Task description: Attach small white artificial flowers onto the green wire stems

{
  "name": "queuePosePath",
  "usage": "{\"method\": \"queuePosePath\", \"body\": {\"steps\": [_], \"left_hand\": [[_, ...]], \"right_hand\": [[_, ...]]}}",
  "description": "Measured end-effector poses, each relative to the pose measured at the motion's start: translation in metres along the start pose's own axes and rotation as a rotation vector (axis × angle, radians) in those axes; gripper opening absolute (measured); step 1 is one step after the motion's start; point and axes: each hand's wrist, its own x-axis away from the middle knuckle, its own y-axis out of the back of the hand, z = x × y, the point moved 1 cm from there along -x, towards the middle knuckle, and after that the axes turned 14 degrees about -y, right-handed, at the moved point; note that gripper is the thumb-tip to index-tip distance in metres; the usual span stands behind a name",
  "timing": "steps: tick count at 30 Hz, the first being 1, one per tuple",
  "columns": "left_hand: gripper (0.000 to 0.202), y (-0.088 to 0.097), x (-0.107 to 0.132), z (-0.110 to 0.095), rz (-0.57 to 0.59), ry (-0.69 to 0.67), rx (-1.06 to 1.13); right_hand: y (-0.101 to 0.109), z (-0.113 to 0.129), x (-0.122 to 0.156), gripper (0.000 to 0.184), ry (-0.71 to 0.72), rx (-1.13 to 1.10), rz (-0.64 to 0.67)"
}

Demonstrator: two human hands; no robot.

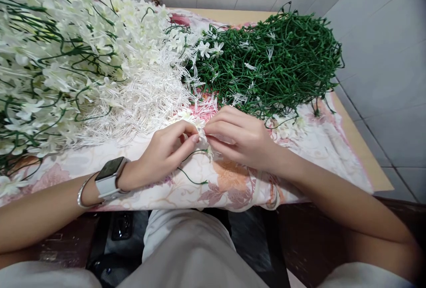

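Both hands meet at the near middle of the floral cloth (233, 186). The left hand (163, 152) and right hand (239, 137) pinch a small white artificial flower (201, 133) on its green stem (189, 177).

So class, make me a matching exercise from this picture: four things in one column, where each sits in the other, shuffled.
Things:
1. green stems
2. white flower pile
3. watch
4. small white flower

Places:
A. on the left wrist
B. pinched between left hand and right hand
C. far right of the cloth
D. far left of the cloth

Pairs: 1-C, 2-D, 3-A, 4-B
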Motion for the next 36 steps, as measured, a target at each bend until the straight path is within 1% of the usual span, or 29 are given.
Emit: {"method": "queuePosePath", "body": {"steps": [5, 9, 16, 20, 25, 29, 32, 34, 36], "left_hand": [[0.010, -0.0010, 0.0001, 0.0004, 0.019, -0.021, -0.008], [0.009, -0.0015, 0.0001, 0.0008, 0.032, -0.042, -0.020], [0.007, -0.0001, -0.0011, -0.0008, -0.009, -0.033, -0.037], [0.007, 0.0005, -0.0021, -0.0030, -0.022, -0.053, -0.062], [0.007, 0.0009, -0.0022, -0.0032, -0.012, -0.074, -0.096], [0.006, 0.0008, -0.0016, -0.0014, -0.022, -0.050, -0.073], [0.006, 0.0010, -0.0010, -0.0007, -0.023, -0.024, -0.044], [0.005, 0.0012, -0.0008, -0.0007, -0.019, -0.018, -0.038], [0.005, 0.0011, -0.0007, -0.0009, -0.020, -0.022, -0.031]], "right_hand": [[-0.0016, 0.0012, 0.0013, 0.011, -0.044, -0.090, -0.005], [-0.0006, 0.0029, 0.0021, 0.011, -0.104, -0.193, 0.024], [0.0038, 0.0020, 0.0008, 0.007, -0.382, -0.365, 0.083], [0.0031, 0.0014, 0.0003, 0.006, -0.444, -0.386, 0.125], [0.0022, 0.0012, 0.0002, 0.007, -0.449, -0.384, 0.135], [0.0025, 0.0007, 0.0010, 0.011, -0.349, -0.337, 0.106], [0.0030, 0.0014, 0.0014, 0.010, -0.265, -0.277, 0.074], [0.0033, 0.0026, 0.0013, 0.009, -0.251, -0.268, 0.060], [0.0036, 0.0039, 0.0010, 0.007, -0.278, -0.278, 0.053]]}}
